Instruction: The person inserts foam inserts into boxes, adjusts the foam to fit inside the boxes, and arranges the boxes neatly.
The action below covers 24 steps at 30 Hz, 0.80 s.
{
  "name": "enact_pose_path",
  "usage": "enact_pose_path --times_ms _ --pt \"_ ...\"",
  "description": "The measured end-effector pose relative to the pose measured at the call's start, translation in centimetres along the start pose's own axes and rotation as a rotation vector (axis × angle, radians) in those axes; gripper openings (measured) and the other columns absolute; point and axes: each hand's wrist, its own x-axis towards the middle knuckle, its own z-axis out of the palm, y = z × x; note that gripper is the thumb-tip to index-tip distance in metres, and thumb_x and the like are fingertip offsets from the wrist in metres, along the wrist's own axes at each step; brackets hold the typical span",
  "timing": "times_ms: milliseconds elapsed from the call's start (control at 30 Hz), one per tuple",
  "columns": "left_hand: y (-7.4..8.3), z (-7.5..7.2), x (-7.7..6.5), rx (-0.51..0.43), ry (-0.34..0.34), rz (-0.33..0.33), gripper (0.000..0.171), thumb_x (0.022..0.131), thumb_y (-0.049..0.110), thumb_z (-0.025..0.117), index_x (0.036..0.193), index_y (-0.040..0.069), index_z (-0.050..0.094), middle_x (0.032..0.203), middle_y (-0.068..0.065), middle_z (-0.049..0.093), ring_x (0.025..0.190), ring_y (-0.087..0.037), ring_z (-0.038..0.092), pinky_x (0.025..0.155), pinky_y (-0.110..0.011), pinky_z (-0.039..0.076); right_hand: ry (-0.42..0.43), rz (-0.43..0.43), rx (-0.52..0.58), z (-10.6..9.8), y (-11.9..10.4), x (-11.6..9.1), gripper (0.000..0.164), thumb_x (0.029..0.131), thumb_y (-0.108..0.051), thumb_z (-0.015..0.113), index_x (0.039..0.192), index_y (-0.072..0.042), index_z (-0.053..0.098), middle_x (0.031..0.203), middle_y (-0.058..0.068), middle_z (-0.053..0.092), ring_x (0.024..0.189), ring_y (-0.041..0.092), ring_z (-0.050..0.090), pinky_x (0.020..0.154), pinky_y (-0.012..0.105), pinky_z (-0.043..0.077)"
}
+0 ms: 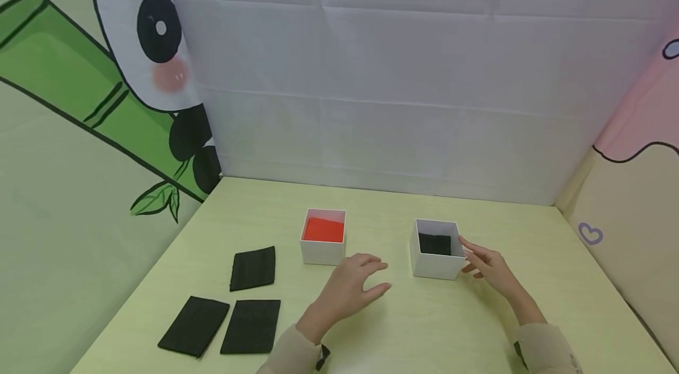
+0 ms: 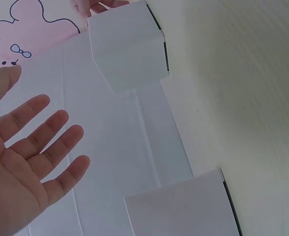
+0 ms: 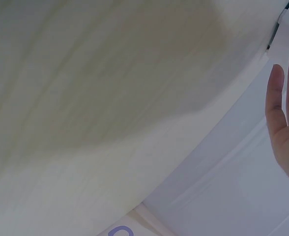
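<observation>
On the right of the table a white box (image 1: 436, 267) holds a folded black piece of cloth (image 1: 435, 244). My right hand (image 1: 490, 271) is at that box's right side, its fingers extended and the fingertips right at the wall. My left hand (image 1: 350, 288) hovers between the two boxes with fingers spread and nothing in it; the left wrist view shows its bare palm. Just beyond it, to the left, stands a second white box (image 1: 322, 253) with a red piece (image 1: 323, 231) inside.
Three flat black cloth pieces lie on the left of the table: one farther back (image 1: 253, 268), one at the near left (image 1: 194, 325) and one beside it (image 1: 251, 327). A white sheet (image 1: 371, 68) hangs along the table's back edge, with printed panels at both sides.
</observation>
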Motion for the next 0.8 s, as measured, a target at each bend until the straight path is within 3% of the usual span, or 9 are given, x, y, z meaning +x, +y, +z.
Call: enact_pose_path --times_ms 467,800 --pt "-1.1 -1.6 -1.8 -0.040 -0.003 -0.099 0.030 0.082 0.029 0.065 0.106 0.011 0.066 0.103 0.001 0.062 0.096 -0.014 0.055 0.082 -0.031 0.043 0.002 -0.001 0.016 -0.1 -0.1 0.0 0.042 0.095 -0.015 0.044 0.131 0.005 0.037 0.119 0.033 0.046 0.077 0.033 0.062 0.060 0.034 0.048" --pt "-1.9 -1.8 -3.8 0.007 0.011 -0.120 0.028 0.080 0.028 0.066 0.103 0.012 0.067 0.100 0.002 0.062 0.094 -0.015 0.055 0.081 -0.033 0.044 -0.005 0.007 0.005 0.0 -0.2 -0.1 0.043 0.095 -0.017 0.044 0.131 0.005 0.037 0.118 0.033 0.046 0.077 0.031 0.062 0.060 0.036 0.048"
